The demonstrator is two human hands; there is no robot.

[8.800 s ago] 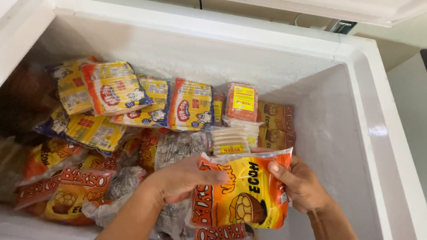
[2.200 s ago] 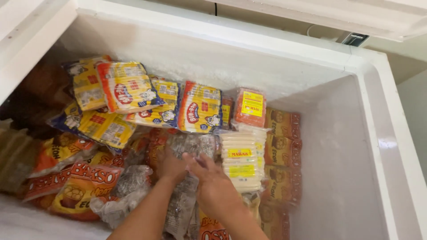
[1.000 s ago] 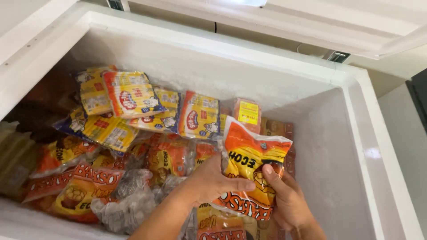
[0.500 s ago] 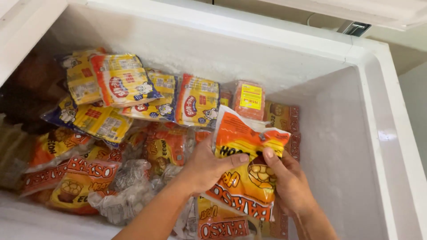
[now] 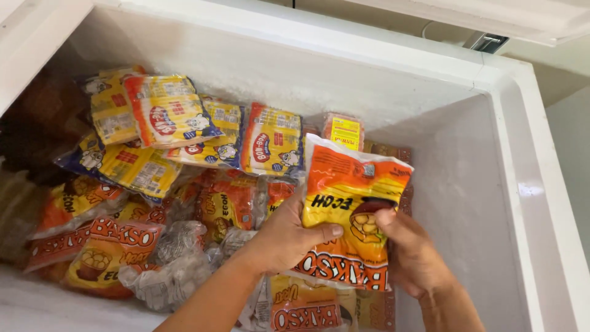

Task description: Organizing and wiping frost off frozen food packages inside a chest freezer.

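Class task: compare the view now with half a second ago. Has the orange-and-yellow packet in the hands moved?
Yes. The orange-and-yellow packet sits slightly lower against the freezer's back wall, gripped by the left hand and right hand.

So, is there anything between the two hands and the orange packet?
No. The left hand and right hand already grip the orange packet directly, above the other packets in the freezer.
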